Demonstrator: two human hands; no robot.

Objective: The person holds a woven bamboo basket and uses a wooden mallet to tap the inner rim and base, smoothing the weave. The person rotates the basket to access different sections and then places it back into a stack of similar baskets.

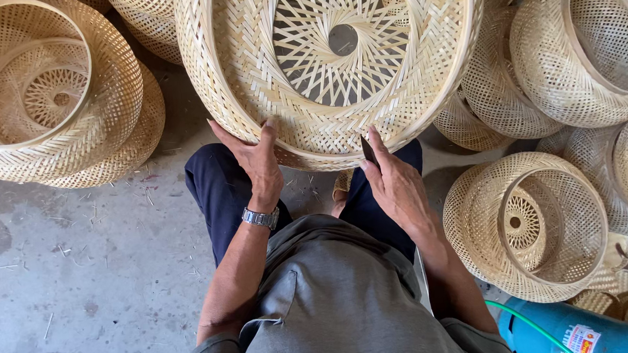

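Observation:
A large round woven bamboo basket (251, 79) with an open spiral weave and a small centre hole rests tilted against my knees. My left hand (254, 158) is pressed flat on its lower rim, fingers spread; a metal watch is on that wrist. My right hand (393, 179) touches the rim further right and grips a small dark blade (368, 149), its tip against the weave. I sit in dark blue trousers and a grey shirt.
Finished woven baskets are piled at the left (51, 90) and stacked at the right (579, 48), one lying on its side beside my right arm (528, 222). A blue gas cylinder (573, 331) with a green hose sits at the bottom right. The grey concrete floor (83, 282) carries bamboo shavings.

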